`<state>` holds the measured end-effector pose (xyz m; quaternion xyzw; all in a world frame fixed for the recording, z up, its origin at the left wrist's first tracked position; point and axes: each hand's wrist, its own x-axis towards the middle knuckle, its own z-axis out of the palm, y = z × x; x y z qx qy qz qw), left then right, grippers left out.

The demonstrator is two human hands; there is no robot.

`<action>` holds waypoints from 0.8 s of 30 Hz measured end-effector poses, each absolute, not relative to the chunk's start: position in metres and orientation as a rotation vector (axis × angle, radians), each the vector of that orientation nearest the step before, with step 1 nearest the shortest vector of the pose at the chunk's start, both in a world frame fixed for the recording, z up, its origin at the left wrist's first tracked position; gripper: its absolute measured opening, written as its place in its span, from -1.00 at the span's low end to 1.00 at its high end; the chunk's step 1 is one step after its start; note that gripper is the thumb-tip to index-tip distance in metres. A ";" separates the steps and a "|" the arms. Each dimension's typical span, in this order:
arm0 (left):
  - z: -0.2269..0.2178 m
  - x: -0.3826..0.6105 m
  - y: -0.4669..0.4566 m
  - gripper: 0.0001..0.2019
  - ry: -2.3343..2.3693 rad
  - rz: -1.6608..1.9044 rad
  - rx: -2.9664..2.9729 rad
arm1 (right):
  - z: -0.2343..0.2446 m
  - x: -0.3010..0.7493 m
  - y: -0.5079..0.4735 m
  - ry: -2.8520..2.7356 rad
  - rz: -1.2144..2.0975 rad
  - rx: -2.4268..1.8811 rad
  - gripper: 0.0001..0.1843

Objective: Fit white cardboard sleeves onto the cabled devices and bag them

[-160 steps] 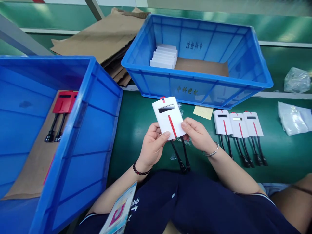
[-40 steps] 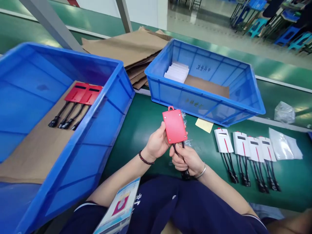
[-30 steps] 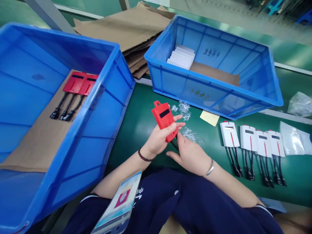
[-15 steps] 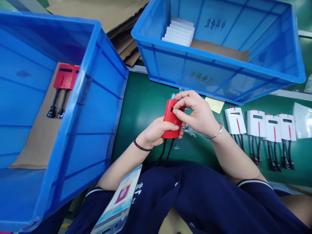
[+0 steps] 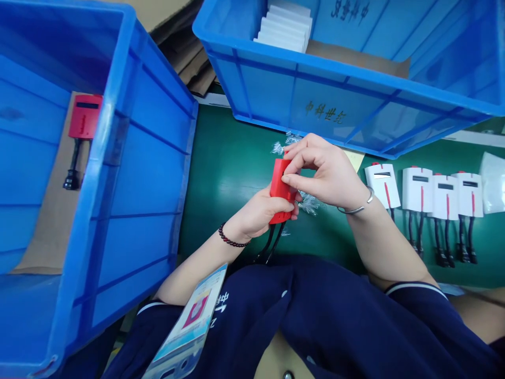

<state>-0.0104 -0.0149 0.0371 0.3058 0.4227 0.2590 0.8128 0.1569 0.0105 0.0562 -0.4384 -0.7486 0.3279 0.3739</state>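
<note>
My left hand (image 5: 265, 213) is wrapped round the lower part of a red plastic device (image 5: 278, 184), its thumb across the front. Two black cables (image 5: 272, 239) hang from the device's bottom end. At the upper part, my right hand (image 5: 321, 171) has thumb and forefinger pinched together against the front face. Those fingers cover the area of the dark window, and whatever may be between them is too small to make out. Crumpled bits of clear film (image 5: 310, 202) lie on the green table (image 5: 224, 158) beside and behind the device.
Several white devices (image 5: 417, 188) with black cables lie at the right, near a clear plastic bag (image 5: 493, 184). A blue crate (image 5: 268, 100) with white pieces (image 5: 286, 26) stands behind. Another blue crate (image 5: 138, 173) at the left holds a red device (image 5: 84, 116) on cardboard (image 5: 47, 226).
The red device has turned more edge-on, and its dark window is now hidden behind my right fingers. My right hand stays pinched at its upper part. The whole view has shifted slightly.
</note>
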 end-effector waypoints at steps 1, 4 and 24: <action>0.037 -0.010 -0.015 -0.70 0.900 0.551 0.655 | 0.057 0.157 0.011 -1.912 0.853 -1.131 -0.90; 0.037 -0.010 -0.016 -0.69 0.897 0.542 0.654 | 0.058 0.157 0.011 -1.889 0.877 -1.157 -0.88; 0.035 -0.010 -0.018 -0.70 0.906 0.562 0.641 | 0.052 0.154 0.004 -1.966 0.738 -1.124 -0.94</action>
